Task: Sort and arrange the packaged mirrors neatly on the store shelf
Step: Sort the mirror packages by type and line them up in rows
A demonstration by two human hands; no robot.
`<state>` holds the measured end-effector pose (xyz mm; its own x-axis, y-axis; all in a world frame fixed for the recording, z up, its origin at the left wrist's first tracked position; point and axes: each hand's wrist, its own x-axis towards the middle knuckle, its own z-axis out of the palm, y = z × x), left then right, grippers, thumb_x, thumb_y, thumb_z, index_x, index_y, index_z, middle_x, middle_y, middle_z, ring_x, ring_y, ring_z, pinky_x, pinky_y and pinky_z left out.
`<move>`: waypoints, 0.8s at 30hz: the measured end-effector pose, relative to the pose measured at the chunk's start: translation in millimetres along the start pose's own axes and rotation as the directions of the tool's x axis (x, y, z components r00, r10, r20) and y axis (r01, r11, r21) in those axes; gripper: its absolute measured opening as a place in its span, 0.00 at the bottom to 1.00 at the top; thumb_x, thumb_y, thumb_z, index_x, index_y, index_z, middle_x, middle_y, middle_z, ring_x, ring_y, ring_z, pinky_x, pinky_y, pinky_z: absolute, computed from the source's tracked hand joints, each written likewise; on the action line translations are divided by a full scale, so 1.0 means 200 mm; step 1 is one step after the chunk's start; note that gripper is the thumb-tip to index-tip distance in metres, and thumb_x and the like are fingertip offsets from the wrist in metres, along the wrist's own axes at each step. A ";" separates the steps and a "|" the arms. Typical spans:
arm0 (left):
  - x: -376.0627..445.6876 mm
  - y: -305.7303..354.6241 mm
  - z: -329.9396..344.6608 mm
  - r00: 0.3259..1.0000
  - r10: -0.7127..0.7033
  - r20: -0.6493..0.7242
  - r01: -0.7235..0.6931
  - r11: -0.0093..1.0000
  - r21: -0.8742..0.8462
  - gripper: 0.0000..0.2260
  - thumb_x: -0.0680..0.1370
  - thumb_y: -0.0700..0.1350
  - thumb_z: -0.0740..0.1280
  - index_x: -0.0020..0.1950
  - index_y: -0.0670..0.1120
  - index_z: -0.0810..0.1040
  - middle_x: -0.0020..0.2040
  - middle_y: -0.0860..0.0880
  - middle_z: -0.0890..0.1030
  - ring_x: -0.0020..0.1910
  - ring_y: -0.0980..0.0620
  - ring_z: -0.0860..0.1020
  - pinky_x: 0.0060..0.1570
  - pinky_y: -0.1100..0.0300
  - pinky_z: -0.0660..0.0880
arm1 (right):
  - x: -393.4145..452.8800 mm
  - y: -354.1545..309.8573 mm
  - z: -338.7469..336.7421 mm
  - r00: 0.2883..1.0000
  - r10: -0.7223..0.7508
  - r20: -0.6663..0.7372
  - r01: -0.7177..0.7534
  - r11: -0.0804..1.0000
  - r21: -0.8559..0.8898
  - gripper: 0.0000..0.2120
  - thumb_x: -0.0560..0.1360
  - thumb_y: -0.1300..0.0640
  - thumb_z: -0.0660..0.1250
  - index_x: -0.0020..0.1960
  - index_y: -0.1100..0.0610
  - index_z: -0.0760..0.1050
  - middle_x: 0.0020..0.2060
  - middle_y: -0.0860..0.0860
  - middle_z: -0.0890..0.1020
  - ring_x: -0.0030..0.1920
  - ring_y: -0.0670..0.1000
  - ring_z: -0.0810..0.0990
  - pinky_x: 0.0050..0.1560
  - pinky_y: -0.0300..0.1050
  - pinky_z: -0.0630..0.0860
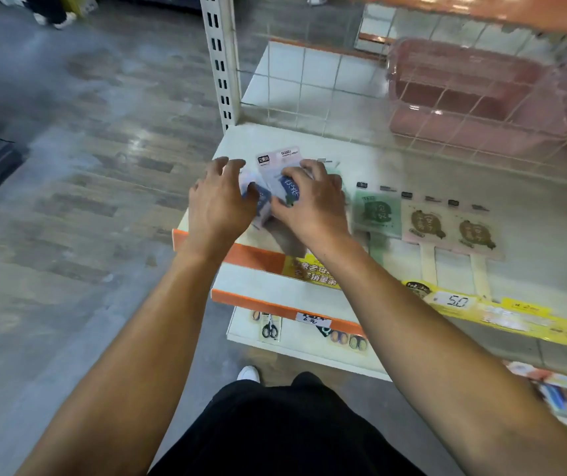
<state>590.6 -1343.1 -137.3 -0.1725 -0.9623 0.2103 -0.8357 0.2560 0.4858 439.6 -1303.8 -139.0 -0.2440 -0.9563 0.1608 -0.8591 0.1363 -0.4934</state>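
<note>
Head: mirrors [277,173] under both hands' fingers [230,164]

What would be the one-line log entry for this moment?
step: sorting | left hand and right hand: on blue packaged mirrors | green mirror, two beige mirrors: flat on shelf

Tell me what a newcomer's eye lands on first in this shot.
First, the two bare hands at the shelf's left end: the left hand and the right hand press together on a small pile of blue-printed mirror packets. Just right of them, a green mirror packet and two beige mirror packets lie flat in a row on the white shelf. Behind the wire grid at upper right sits a pink plastic basket.
</note>
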 end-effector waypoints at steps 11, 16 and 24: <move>0.04 0.41 0.24 0.968 0.218 0.125 -0.216 0.976 -0.024 0.21 0.77 0.50 0.64 0.69 0.47 0.71 0.69 0.45 0.72 0.65 0.42 0.72 0.61 0.47 0.70 | -0.06 0.34 -0.26 0.969 0.217 -0.120 -0.230 0.967 -0.114 0.23 0.71 0.43 0.68 0.64 0.48 0.74 0.65 0.47 0.71 0.60 0.61 0.69 0.57 0.52 0.71; 0.03 0.64 0.38 0.934 0.294 0.204 -0.294 0.955 -0.032 0.20 0.78 0.52 0.63 0.70 0.49 0.70 0.71 0.46 0.69 0.67 0.44 0.71 0.64 0.48 0.69 | -0.13 0.54 -0.39 0.934 0.324 -0.151 -0.345 0.928 -0.144 0.23 0.71 0.42 0.68 0.63 0.48 0.73 0.64 0.48 0.70 0.60 0.61 0.68 0.57 0.53 0.70; -0.02 0.92 0.54 0.867 0.426 0.259 -0.415 0.905 -0.098 0.21 0.78 0.50 0.63 0.70 0.47 0.70 0.71 0.44 0.69 0.69 0.44 0.70 0.64 0.47 0.69 | -0.22 0.80 -0.54 0.849 0.482 -0.215 -0.514 0.848 -0.132 0.24 0.69 0.41 0.68 0.62 0.49 0.74 0.63 0.50 0.71 0.61 0.62 0.67 0.58 0.55 0.70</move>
<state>382.1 -1302.2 -140.4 -0.6401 -0.7494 0.1696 -0.6336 0.6397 0.4351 265.1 -1211.4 -132.3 -0.7180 -0.6912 0.0826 -0.6620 0.6413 -0.3881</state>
